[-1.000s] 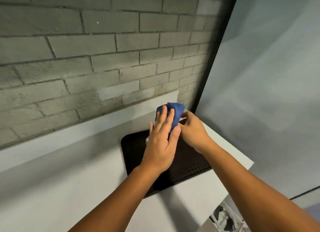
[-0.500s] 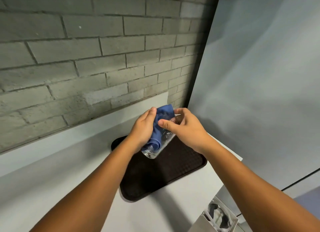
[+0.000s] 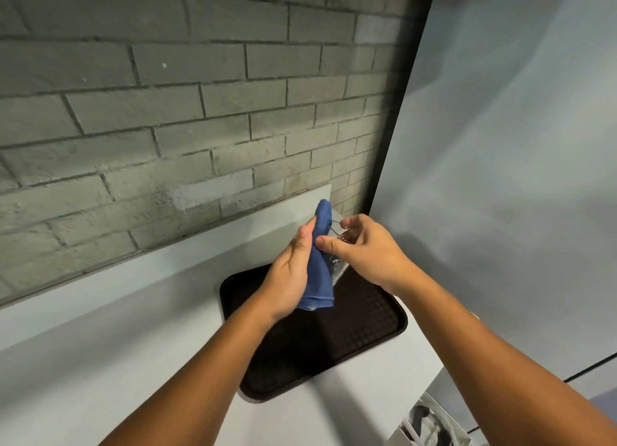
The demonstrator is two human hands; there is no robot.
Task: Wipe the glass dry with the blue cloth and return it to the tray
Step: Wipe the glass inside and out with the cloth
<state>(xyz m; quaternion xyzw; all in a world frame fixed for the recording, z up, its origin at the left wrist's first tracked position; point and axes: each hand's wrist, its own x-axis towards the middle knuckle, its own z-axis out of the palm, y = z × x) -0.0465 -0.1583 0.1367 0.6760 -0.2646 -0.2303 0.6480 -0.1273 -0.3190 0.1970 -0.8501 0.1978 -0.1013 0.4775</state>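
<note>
Here I see both hands raised over the dark tray (image 3: 374,315), which lies on the pale counter (image 3: 117,329) against the grey brick wall (image 3: 167,112). The left hand (image 3: 290,278) presses the blue cloth (image 3: 319,265) against the side of the glass (image 3: 337,265), its fingers held together and laid flat along the fabric, thumb up by the cloth's top end. The cloth runs nearly upright, its hemmed lower edge hanging by the left wrist. The right hand (image 3: 370,252) grips the glass from the other side: its thumb touches the cloth, and its other fingers curl around the rim. The glass is tilted, clear of the tray, and mostly hidden between the 2 hands; I can make out only its thin rim and a strip of its wall. Whether its base is covered by the cloth I cannot tell.
</note>
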